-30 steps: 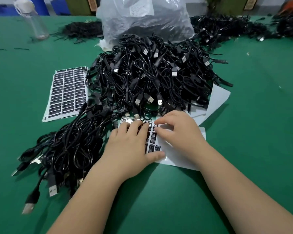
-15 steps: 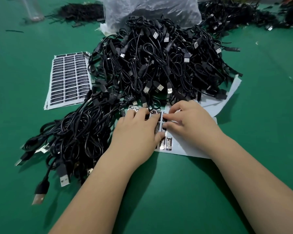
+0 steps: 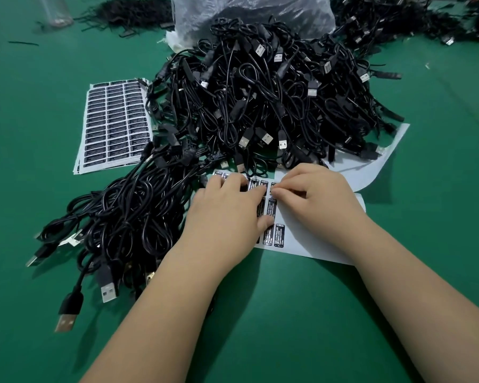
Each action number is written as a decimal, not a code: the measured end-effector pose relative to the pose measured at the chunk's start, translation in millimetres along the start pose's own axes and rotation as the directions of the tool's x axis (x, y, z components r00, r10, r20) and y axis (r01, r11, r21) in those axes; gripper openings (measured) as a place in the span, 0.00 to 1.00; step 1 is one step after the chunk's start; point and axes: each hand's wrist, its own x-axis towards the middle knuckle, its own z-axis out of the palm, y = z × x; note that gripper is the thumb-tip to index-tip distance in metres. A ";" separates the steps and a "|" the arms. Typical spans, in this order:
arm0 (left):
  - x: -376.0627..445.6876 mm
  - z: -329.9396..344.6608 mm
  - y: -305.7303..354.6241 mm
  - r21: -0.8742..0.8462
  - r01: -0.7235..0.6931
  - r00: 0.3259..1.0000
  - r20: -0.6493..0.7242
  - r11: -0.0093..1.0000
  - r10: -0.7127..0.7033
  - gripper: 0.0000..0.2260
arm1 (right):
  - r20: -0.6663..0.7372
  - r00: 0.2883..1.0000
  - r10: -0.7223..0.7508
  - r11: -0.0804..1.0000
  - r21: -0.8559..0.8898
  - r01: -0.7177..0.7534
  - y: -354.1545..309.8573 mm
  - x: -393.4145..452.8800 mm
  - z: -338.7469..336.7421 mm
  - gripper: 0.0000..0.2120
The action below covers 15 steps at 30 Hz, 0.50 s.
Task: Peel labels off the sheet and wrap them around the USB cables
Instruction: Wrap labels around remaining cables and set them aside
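Left hand (image 3: 227, 214) lies flat, fingers spread, pressing the label sheet (image 3: 315, 239) to the green table (image 3: 288, 313). Right hand (image 3: 318, 197) rests on the sheet, thumb and forefinger pinched at a label (image 3: 273, 186). The cable pile (image 3: 260, 92) lies just behind; a full sheet (image 3: 114, 123) lies to its left.

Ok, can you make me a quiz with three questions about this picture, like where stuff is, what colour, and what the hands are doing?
1. Where is the full label sheet?
A. left of the cable pile
B. under the hands
C. inside the bag

2. What colour is the table?
A. red
B. green
C. white

3. What is the left hand doing?
A. lifting a cable
B. holding a bottle
C. pressing flat on the partly used sheet

Answers: 1 A, it lies beside the pile's left edge. 2 B, green surface all around. 3 C, its palm lies down on the paper while the right hand picks at a label.
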 end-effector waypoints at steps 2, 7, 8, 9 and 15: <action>-0.5 -0.4 -0.2 -0.007 0.001 1.000 0.011 1.000 -0.001 0.23 | 0.001 1.000 0.013 1.000 -0.001 -0.013 -0.4 1.1 -0.4 0.08; -1.7 -1.9 -0.2 -0.015 0.008 1.000 0.006 1.000 -0.008 0.23 | 0.039 0.999 0.004 0.999 0.037 -0.006 0.6 1.1 -2.9 0.06; -2.0 -2.4 -0.2 -0.022 0.007 1.000 0.002 1.000 -0.007 0.23 | 0.041 0.999 0.002 0.999 0.040 -0.004 0.9 1.3 -2.5 0.06; -2.3 -3.1 0.1 -0.029 0.007 1.000 0.001 1.000 -0.007 0.24 | 0.040 0.999 0.007 0.999 0.039 -0.009 1.5 1.8 -1.8 0.06; 0.2 -6.1 1.6 -0.158 0.065 0.998 -0.006 0.985 -0.067 0.26 | -0.238 0.957 0.165 0.968 0.227 -0.110 1.2 1.7 -1.7 0.12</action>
